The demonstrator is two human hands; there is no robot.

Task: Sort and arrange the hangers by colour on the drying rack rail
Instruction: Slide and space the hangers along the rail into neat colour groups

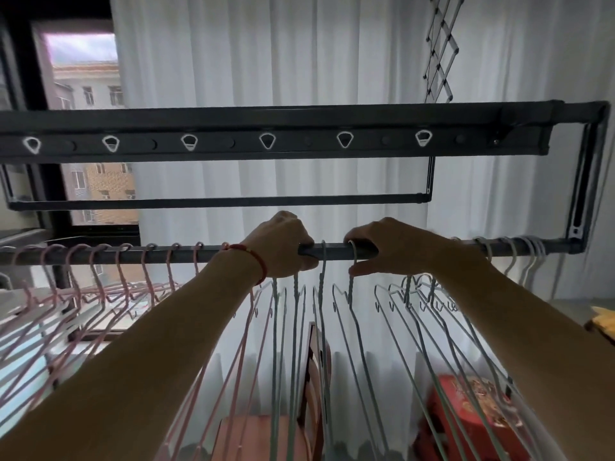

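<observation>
A dark rail (332, 251) runs across the view at hand height. Several pink hangers (96, 277) hang along its left part. Several pale blue-green hangers (321, 294) hang at the middle and right of middle. A few white hangers (532, 261) sit bunched at the rail's right end. My left hand (283, 244) is curled over the rail and grips hanger hooks there, near where pink meets blue-green. My right hand (379, 247) lies over the rail, its thumb and fingers pinching the hook (353, 261) of one blue-green hanger.
The rack's upper black bar (266, 141) with white-ringed holes hangs above the rail, a thinner bar (216, 202) below it. White curtains fill the background, a window at left. A wooden chair (312, 394) and a red box (466, 410) stand below.
</observation>
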